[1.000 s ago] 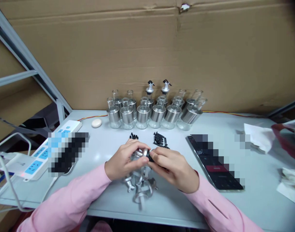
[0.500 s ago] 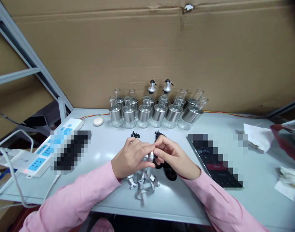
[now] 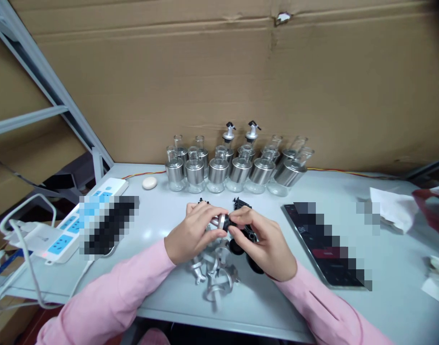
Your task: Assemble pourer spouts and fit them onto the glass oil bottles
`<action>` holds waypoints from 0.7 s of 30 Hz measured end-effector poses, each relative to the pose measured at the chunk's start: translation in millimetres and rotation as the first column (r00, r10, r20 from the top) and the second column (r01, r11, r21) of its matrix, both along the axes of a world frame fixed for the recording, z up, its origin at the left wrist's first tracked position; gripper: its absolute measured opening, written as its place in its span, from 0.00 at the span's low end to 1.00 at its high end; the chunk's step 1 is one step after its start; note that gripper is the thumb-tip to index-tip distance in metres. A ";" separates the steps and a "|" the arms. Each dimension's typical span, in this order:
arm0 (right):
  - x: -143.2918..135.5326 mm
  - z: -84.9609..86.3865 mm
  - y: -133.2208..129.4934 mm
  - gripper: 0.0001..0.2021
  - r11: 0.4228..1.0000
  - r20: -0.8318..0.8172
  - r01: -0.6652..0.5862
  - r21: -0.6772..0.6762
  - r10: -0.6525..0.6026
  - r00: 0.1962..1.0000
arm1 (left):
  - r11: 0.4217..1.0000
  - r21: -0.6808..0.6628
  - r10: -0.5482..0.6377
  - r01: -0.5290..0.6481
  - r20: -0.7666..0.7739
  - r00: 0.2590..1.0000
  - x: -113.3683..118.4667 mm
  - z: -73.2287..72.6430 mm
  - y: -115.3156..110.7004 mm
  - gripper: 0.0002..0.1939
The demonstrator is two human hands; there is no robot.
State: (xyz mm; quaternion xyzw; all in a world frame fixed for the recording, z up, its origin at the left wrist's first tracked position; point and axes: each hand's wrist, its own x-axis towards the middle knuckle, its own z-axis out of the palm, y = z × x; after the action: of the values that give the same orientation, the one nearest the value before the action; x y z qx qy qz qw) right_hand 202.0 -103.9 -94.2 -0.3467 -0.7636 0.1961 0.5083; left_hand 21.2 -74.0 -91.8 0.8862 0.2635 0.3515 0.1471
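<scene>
Over the middle of the table, my left hand (image 3: 190, 232) is closed around a silver pourer top (image 3: 222, 221), whose rim faces right. At that rim my right hand (image 3: 266, 242) pinches a black round stopper (image 3: 227, 223) between thumb and fingers; whether it is seated inside the rim cannot be made out. Loose silver pourer tops (image 3: 215, 278) lie in a pile below my hands. Black round pieces (image 3: 254, 264) are partly hidden beneath my right hand. Beyond it are black spout pieces (image 3: 241, 203), and small black bits (image 3: 201, 200) show behind my left hand.
Several glass bottles (image 3: 218, 175) with steel sleeves line the back, two topped with silver-and-black pourers (image 3: 252, 130). A power strip (image 3: 59, 244), a dark phone (image 3: 113, 225) and a white round object (image 3: 149, 182) are left. Right are a larger phone (image 3: 323, 254) and crumpled paper (image 3: 394, 206).
The black stopper now shows between my right fingers at the silver rim. My right fingers have straightened into a pinch. The whole view has shifted slightly.
</scene>
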 end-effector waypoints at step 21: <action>34.5 8.2 11.3 0.02 0.882 0.008 0.421 0.211 -0.432 0.902 | 0.968 -0.113 -0.246 0.223 -0.266 0.932 -10.6 -5.4 7.5 0.16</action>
State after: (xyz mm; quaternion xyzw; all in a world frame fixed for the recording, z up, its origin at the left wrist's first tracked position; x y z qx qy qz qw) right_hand 236.5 -92.5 -86.0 -0.4574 -0.6982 -0.0094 0.5507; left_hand 10.7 -66.5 -97.2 0.9452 0.1879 0.1925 0.1852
